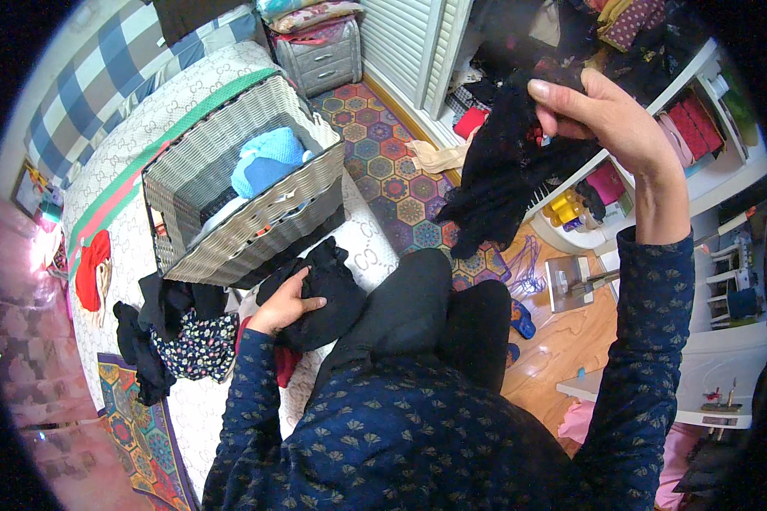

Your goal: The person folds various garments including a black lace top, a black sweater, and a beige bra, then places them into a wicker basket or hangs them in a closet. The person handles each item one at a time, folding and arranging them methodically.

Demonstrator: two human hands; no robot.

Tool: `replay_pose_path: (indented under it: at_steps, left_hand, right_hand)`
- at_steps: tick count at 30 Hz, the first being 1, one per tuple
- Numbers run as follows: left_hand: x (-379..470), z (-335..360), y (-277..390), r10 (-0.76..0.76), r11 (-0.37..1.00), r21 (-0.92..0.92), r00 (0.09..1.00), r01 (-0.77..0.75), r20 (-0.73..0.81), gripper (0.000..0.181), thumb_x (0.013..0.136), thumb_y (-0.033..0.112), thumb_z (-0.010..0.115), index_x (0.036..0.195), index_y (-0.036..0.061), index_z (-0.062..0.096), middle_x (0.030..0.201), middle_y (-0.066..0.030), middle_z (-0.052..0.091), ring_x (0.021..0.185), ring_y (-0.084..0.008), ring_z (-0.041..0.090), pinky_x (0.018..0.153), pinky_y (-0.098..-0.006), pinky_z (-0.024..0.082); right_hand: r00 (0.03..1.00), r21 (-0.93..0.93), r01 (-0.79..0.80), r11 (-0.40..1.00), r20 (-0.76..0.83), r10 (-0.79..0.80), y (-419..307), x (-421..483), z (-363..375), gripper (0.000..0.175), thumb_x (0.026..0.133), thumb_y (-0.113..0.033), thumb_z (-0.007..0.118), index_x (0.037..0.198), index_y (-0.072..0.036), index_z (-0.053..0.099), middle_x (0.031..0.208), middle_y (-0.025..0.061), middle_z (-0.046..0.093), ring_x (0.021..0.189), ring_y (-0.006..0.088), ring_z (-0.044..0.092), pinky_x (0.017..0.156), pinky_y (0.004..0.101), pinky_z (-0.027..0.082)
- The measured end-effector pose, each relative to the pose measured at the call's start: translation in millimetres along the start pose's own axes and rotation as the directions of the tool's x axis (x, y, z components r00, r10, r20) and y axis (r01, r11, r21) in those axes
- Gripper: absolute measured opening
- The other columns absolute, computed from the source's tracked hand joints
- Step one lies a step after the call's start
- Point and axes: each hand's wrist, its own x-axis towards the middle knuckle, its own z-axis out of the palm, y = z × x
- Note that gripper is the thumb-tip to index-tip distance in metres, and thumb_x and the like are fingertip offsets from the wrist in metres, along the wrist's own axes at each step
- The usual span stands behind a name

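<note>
My right hand [588, 115] is raised at the upper right, its thumb and fingers pinched on a black garment [505, 166] that hangs down over the patterned rug. My left hand [291, 303] rests on a black lacy cloth [326, 300] beside my thigh, thumb and fingers spread; whether it grips the cloth I cannot tell. Just beyond it on the bed stands a wicker basket [249, 236] with a light blue knitted item [268, 163] inside. Left of my left hand lie a floral cloth [198, 345], black garments [140, 358] and a red garment [92, 262].
A grey nightstand [319, 61] with folded bedding is behind the basket. At the upper right, clothes are piled by an open louvered door [399, 51]. Beige cloth [438, 156] lies at the rug's edge. White shelves [709, 160] with items stand to the right; a blue slipper [522, 319] is on the floor.
</note>
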Motion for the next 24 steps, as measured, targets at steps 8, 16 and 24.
replay_pose_path:
  at_steps: [8,16,24]
  left_hand:
    - [-4.1,14.9,28.1,0.068,0.811,-0.558,0.975,-0.176,-0.21,0.056,0.086,-0.001,0.068,0.137,-0.0005,0.046,0.127,-0.012,0.063,0.112,-0.0218,0.063,0.098,-0.0355,0.051]
    - [1.6,36.4,45.6,0.074,0.504,-0.811,0.95,-0.298,-0.303,0.044,0.091,0.008,0.065,0.132,0.0003,0.052,0.125,-0.0155,0.063,0.113,-0.0289,0.063,0.098,-0.044,0.051]
    - [14.8,55.5,58.3,0.082,0.144,-0.968,0.977,-0.206,-0.196,0.039,0.1,0.023,0.054,0.132,0.0001,0.052,0.131,-0.0186,0.059,0.119,-0.0349,0.059,0.102,-0.0497,0.048]
  right_hand:
    - [0.978,-0.617,0.154,0.772,0.204,-0.032,1.4,-6.3,13.5,0.037,0.071,-0.016,0.08,0.094,0.007,0.062,0.083,0.0226,0.064,0.079,0.0302,0.065,0.074,0.0359,0.05]
    - [0.91,-0.12,0.373,0.92,0.24,-0.337,7.3,-26.9,55.8,0.055,0.073,-0.019,0.081,0.118,-0.003,0.056,0.112,0.011,0.058,0.108,0.0218,0.058,0.093,0.032,0.046]
    - [0.913,-0.237,0.398,0.886,0.01,-0.407,36.9,-59.5,195.0,0.058,0.069,-0.015,0.084,0.124,-0.019,0.066,0.108,0.0099,0.048,0.094,0.0244,0.058,0.074,0.0305,0.052]
